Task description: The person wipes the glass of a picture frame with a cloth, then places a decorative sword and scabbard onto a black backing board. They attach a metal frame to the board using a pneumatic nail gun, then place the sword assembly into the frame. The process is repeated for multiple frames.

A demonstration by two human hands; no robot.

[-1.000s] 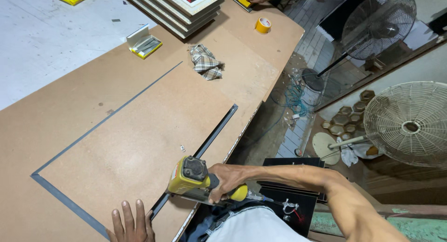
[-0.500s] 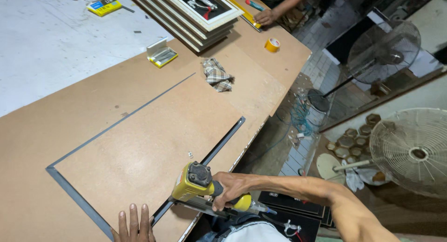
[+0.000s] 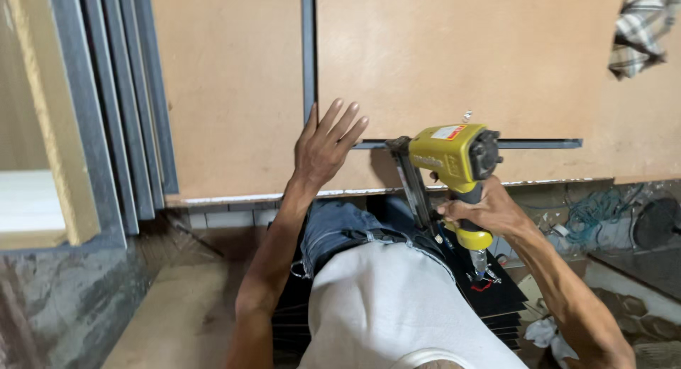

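Two hands at work. Left hand (image 3: pixel 323 150) lies flat, fingers spread, on the smooth fibreboard panel (image 3: pixel 440 57), just at 9 o'clock of the grey frame strip (image 3: pixel 539 143), whose long axis runs 3 to 9 o'clock. Right hand (image 3: pixel 486 211) grips the yellow pneumatic nail gun (image 3: pixel 454 156), nose against the strip; right is nearer. Checked cloth (image 3: pixel 642 28) lies at 2 o'clock.

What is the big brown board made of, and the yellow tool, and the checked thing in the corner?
The board looks like matte fibreboard: flat tan, no grain. The yellow nail gun in the right hand seems painted metal, slightly glossy. The checked rag looks like crumpled woven cloth.
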